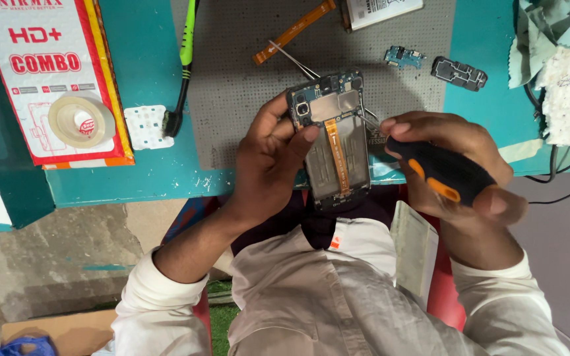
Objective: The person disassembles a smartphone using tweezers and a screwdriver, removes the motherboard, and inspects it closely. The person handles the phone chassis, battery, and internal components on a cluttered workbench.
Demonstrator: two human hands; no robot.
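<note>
Screwdriver with a black-and-orange plastic handle (pixel 444 173) sits gripped in the right hand (pixel 453 168), its metal tip angled up-left onto the right edge of the opened smartphone with exposed circuit board and orange ribbon cable (pixel 335 140). Left hand (pixel 268 161) clasps that phone from the left, thumb pressed on the board; the phone's long axis runs toward and away from the person, above the grey perforated mat (pixel 245 79). One phone, one screwdriver, one pair of steel tweezers (pixel 293 60), two loose small parts beyond.
</note>
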